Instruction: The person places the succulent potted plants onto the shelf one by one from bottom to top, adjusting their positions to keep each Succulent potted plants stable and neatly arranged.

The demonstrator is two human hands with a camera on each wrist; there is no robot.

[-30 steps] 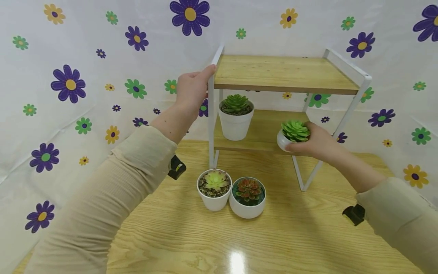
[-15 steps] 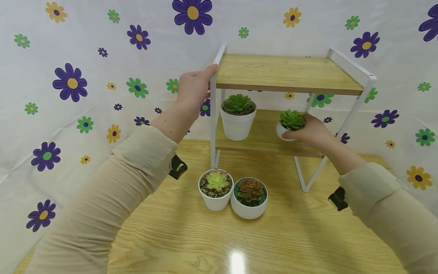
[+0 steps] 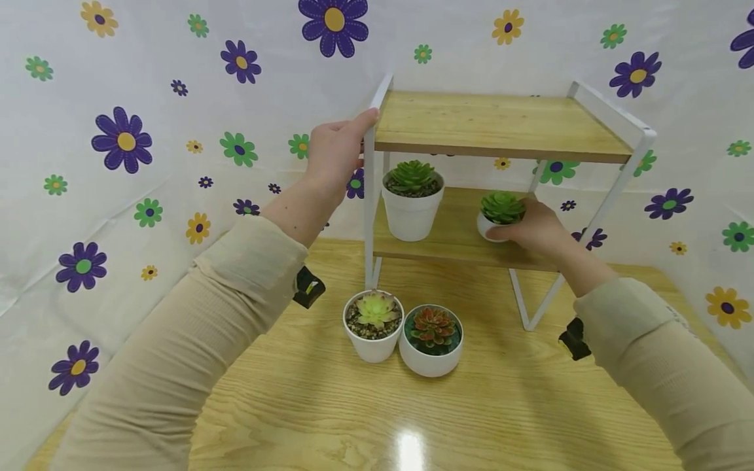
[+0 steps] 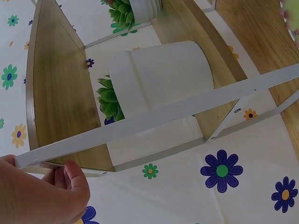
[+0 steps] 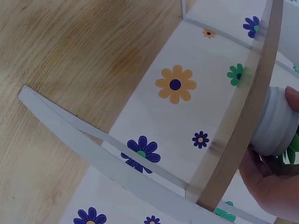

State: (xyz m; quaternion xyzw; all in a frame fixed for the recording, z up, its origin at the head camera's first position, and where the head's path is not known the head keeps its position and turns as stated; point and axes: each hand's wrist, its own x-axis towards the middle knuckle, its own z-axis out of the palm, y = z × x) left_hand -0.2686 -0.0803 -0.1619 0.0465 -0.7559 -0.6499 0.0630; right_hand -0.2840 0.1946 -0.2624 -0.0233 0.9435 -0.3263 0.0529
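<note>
The kind of room cannot be told for certain; a staged tabletop corner is suggested. The wood-grained worktop (image 3: 330, 418) is closed in at the back and sides by a creased, flower-printed white sheet (image 3: 265, 108), and homely decor is seen: a two-tier shelf (image 3: 501, 121) and potted succulents (image 3: 412, 212).

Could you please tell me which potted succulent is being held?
The small bright-green succulent, whose white pot the right hand grips; the other three stand untouched.
</note>
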